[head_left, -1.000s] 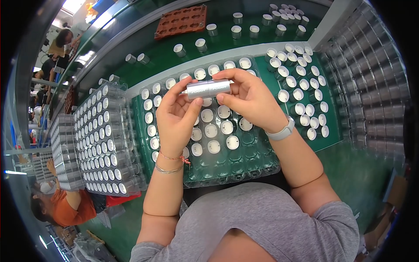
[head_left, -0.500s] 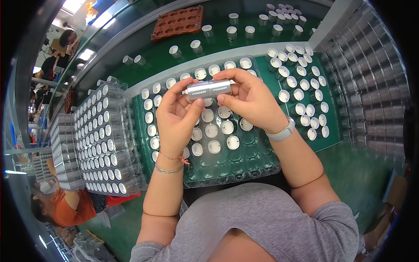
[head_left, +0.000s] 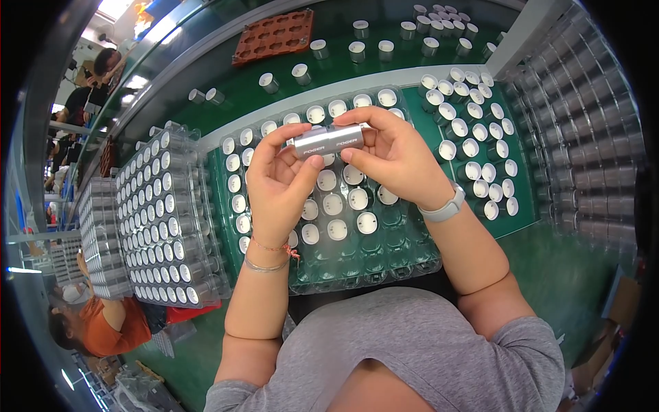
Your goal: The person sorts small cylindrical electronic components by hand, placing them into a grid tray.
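Observation:
Over the clear plastic tray (head_left: 371, 269), my two hands hold a pair of short silver metal cylinders end to end. My left hand (head_left: 274, 182) pinches the left cylinder (head_left: 310, 143) between thumb and fingers. The right cylinder (head_left: 347, 139) sits in the grip of my right hand (head_left: 395, 158). Both lie on their sides with the printed walls facing up, and their inner ends meet or nearly meet. Below them, cylinders with white round ends, such as one white-ended cylinder (head_left: 336, 229), stand in the tray's pockets. Several pockets at the near right hold nothing.
Several loose cylinders (head_left: 473, 130) stand on the green surface at right. Beyond the pale rail (head_left: 288, 113), a green conveyor (head_left: 240, 77) carries more cylinders and a red-brown moulded tray (head_left: 272, 37). Filled trays (head_left: 154, 220) are stacked at left, others (head_left: 583, 130) at far right.
The cylinders and red-brown tray on the conveyor have shifted slightly left. The held cylinders have turned a little between my fingers; my hands stay in nearly the same place.

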A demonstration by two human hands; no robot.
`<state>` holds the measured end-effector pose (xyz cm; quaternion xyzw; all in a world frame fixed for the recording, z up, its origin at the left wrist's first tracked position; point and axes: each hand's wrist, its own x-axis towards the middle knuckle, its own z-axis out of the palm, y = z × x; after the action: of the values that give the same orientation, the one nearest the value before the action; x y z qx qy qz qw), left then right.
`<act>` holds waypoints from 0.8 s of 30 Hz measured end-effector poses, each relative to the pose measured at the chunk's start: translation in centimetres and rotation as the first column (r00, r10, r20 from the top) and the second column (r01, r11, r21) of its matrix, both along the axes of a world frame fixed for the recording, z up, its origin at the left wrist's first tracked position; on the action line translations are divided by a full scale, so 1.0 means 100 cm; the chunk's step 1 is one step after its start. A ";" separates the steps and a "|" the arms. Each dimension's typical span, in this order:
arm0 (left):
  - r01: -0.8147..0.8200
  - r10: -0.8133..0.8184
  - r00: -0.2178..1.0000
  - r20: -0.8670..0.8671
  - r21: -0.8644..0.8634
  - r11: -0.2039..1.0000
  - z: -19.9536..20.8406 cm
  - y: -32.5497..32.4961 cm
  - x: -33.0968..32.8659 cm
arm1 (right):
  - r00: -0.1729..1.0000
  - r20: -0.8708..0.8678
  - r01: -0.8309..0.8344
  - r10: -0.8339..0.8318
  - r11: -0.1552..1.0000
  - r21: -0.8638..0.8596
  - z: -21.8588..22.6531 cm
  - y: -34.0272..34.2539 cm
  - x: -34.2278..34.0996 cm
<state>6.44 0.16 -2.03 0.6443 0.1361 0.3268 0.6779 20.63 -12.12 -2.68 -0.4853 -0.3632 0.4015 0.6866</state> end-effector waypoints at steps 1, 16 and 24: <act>0.019 -0.019 1.000 0.013 -0.029 0.999 -0.002 0.003 -0.001 | 1.000 -0.001 -0.001 0.001 1.000 0.000 0.000 0.000 0.000; -0.042 0.041 0.998 0.043 0.038 0.998 -0.002 0.006 -0.001 | 0.966 0.193 0.161 -0.173 0.984 0.078 -0.004 0.002 0.002; -0.004 0.004 1.000 -0.013 -0.009 1.000 0.003 0.005 0.001 | 0.993 0.067 0.081 -0.095 0.980 0.182 -0.005 0.004 0.001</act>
<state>6.49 0.64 -1.71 0.6429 0.1432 0.3234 0.6794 20.71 -11.69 -3.16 -0.4522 -0.4016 0.3177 0.7302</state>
